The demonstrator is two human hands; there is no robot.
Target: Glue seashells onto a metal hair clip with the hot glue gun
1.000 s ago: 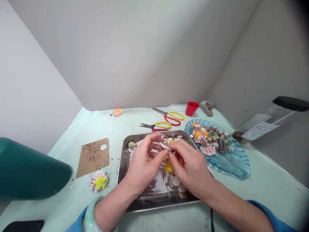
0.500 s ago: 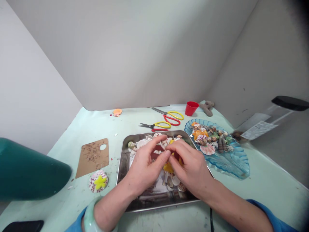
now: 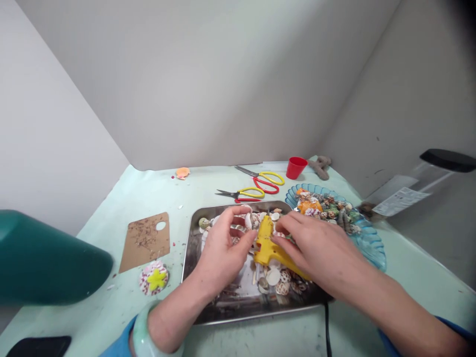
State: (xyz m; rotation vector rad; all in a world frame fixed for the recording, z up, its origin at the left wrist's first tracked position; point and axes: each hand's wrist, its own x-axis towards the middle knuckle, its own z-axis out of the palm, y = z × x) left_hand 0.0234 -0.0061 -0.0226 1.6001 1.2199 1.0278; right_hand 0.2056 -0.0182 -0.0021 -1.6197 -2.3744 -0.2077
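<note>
Spreading across the whole scene, the pale green tabletop carries everything else. A big dark-teal shape bulks in from the left edge (what it is cannot be made out). At the near middle sits a steel tray strewn with small shells, and just to its right, edge close to edge, a blue glass dish holds a heap of coloured shells at its far end.

Both of the person's hands are over the tray. The left hand is half-curled, forefinger and thumb bent into a C about some small shells at the tray's far middle; whether one of them is pinched cannot be told. A pale green bangle rings that wrist. The right hand lies across the handle of a yellow glue gun, fingers stretched toward the far left; whether it truly grips the gun cannot be told. The gun lies in the tray on the shells, between the two hands, nozzle pointing far, and the left thumb touches its side.

Left of the tray lies a brown card with a round hole. Beyond the tray lie two pairs of scissors, the farther pair near a red cup. Near the card rests a speckled scallop shell topped with a yellow star, and a small orange shell lies at the far left.
</note>
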